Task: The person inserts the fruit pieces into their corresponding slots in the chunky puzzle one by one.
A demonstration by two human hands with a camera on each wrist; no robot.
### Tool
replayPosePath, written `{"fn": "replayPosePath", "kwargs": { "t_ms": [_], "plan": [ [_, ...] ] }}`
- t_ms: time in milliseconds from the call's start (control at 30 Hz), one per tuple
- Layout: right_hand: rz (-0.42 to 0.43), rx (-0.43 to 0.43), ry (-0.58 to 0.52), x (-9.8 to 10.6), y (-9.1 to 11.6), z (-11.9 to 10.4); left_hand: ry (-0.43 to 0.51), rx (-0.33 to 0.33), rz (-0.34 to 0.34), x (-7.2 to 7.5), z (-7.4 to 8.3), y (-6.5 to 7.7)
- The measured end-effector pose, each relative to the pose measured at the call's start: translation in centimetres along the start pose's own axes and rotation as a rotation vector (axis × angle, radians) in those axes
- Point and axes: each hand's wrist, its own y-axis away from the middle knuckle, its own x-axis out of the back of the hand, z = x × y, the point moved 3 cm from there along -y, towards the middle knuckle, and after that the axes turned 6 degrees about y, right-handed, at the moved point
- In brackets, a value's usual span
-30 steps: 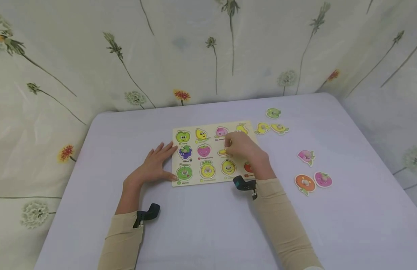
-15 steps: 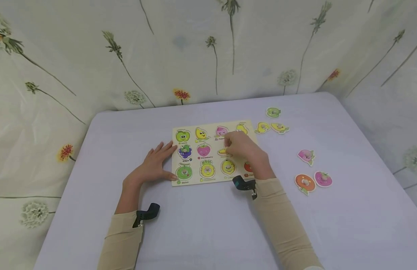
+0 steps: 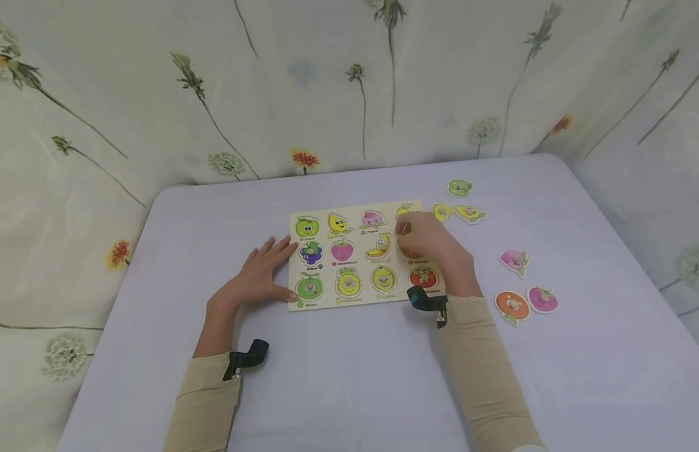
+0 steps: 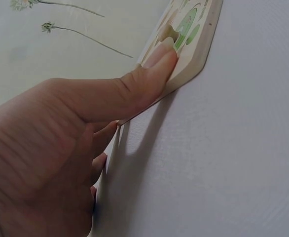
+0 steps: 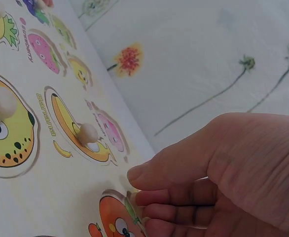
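A wooden fruit puzzle board (image 3: 336,306) lies on the table, with knobbed pieces in several of its slots. The banana piece (image 3: 379,247) sits in its slot, its knob (image 5: 88,133) uncovered in the right wrist view. My left hand (image 3: 256,276) rests against the board's left edge, its thumb (image 4: 157,69) on the corner by the melon piece (image 3: 309,288) and its fingers spread. Over the board's right side is my right hand (image 3: 431,237), fingers loosely bent above the orange picture (image 5: 116,215). No piece shows between its thumb and fingertips.
Loose knobbed pieces lie right of the board: a green apple (image 3: 459,187), a yellow pear (image 3: 442,212), a yellow mango (image 3: 470,214), a pink peach (image 3: 514,262), an orange (image 3: 512,306) and a strawberry (image 3: 542,300). A flowered curtain (image 3: 321,81) hangs behind the table (image 3: 338,376).
My right hand has let go of the banana piece and moved right and slightly up, uncovering it and the tomato piece. The left hand has stayed in place.
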Motion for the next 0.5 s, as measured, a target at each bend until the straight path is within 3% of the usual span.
{"fn": "replayPosePath", "kwargs": {
  "t_ms": [500],
  "plan": [
    [0.083, -0.049, 0.01, 2.1, -0.1, 2.1, 0.011, 0.022, 0.0, 0.1, 0.5, -0.2]
  ]
}}
